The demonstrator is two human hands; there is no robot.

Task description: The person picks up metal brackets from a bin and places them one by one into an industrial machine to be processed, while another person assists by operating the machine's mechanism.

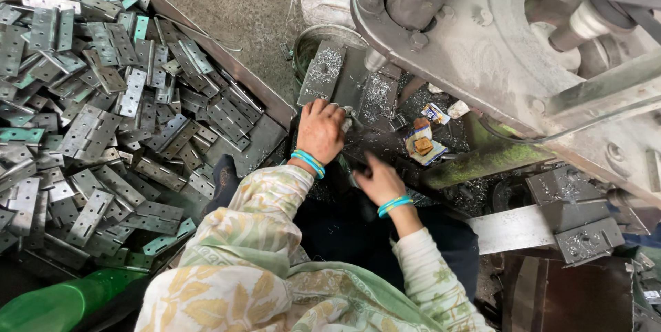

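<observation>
A wide, shallow metal tray (265, 108) fills the far left, well left of the press machine (496, 50), and it is heaped with flat grey hinge plates (103, 139), each drilled with a row of holes; a few carry a greenish tint. A green plastic bottle (62, 301) lies at the bottom left, below the tray. Beyond the tray's upper corner, left of the machine, the concrete floor (241, 2) shows bare and rough.

The left hand (320, 129), with blue-green bangles at the wrist, rests palm down at the machine's left foot, its fingers curled over a small metal piece (348, 119) on the dark work bed; I cannot tell whether the grip is clenched on the piece or only pressing it. Just above that hand, two grey plates (323, 70) dusted with bright metal shavings lean against the machine's base.

The right hand (379, 180), also bangled, lies just below the machine's front edge, fingers loosely bent, grasping nothing that shows. Right of it, a small folded paper packet (423, 145) sits among shavings under the machine's body. Farther right, below the machine's frame, a flat steel strip (513, 229) ends beside a punched hinge blank (589, 239).
</observation>
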